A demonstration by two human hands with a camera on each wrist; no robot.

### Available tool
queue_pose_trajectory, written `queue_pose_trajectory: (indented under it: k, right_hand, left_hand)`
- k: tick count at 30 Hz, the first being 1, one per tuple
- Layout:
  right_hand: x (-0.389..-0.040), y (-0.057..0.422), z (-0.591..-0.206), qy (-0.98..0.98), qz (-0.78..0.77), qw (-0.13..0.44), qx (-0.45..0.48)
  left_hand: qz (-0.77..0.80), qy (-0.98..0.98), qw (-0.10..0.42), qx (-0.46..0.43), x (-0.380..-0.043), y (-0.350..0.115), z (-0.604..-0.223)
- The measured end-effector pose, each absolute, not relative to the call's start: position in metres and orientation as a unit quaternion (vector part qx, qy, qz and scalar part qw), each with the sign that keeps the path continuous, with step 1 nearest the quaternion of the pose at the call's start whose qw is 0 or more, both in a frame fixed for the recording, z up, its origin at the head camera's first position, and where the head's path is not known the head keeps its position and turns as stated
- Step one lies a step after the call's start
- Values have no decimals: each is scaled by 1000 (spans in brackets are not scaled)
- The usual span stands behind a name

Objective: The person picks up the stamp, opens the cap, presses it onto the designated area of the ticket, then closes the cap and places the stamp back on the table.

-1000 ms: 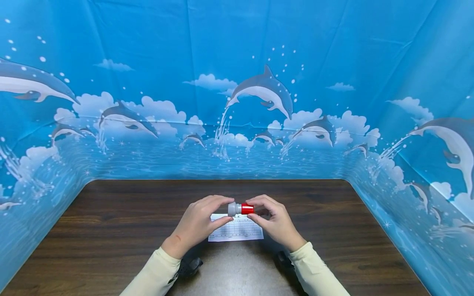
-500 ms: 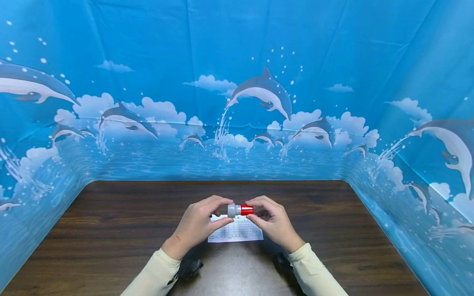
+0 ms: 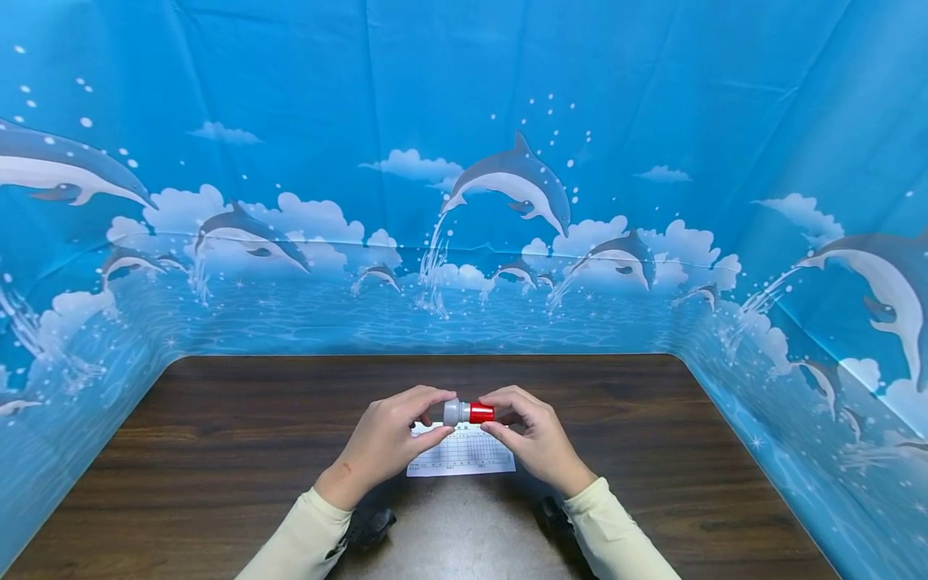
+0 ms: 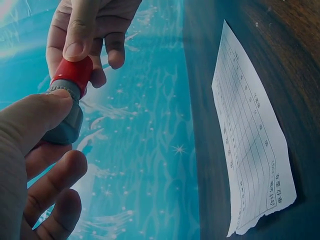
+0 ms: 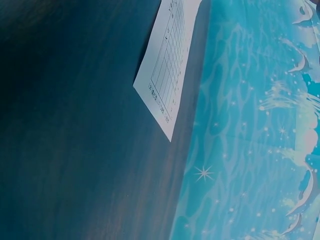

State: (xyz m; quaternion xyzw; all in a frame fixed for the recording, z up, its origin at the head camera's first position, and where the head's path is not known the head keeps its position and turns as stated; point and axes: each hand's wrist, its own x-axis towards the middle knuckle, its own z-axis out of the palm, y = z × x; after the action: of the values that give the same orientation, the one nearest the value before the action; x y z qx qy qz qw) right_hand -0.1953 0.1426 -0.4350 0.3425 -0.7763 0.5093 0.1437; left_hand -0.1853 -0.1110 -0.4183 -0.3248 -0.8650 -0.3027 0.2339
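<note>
A small round stamp with a grey body [image 3: 452,413] and a red cap [image 3: 482,413] lies sideways between both hands, above the table. My left hand [image 3: 384,435] pinches the grey body between thumb and fingers. From the other side, my right hand [image 3: 538,435] has thumb and fingers on the red cap. In the left wrist view a ridged grey collar [image 4: 66,87] shows next to the cap, and the left thumb presses close by it. The right wrist view shows neither the hand nor the stamp.
Below the hands a white paper slip [image 3: 464,459] with a printed grid lies on the dark wooden table [image 3: 217,467]; one short edge looks torn in the left wrist view. A blue dolphin-print curtain [image 3: 326,306] stands around the table's back and sides.
Both hands and the stamp have drifted very slightly left. Their grips look the same, and the cap stays against the body.
</note>
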Motion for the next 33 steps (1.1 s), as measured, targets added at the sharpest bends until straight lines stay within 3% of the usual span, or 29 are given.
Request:
queue_pose_trajectory:
  k: [15, 33]
  right_hand:
    - [-196, 142, -435, -789, 495, 128, 342]
    - [-194, 142, -432, -778, 515, 126, 338]
  left_hand:
    - [-312, -866, 206, -332, -187, -114, -417]
    - [-310, -857, 248, -328, -188, -111, -419]
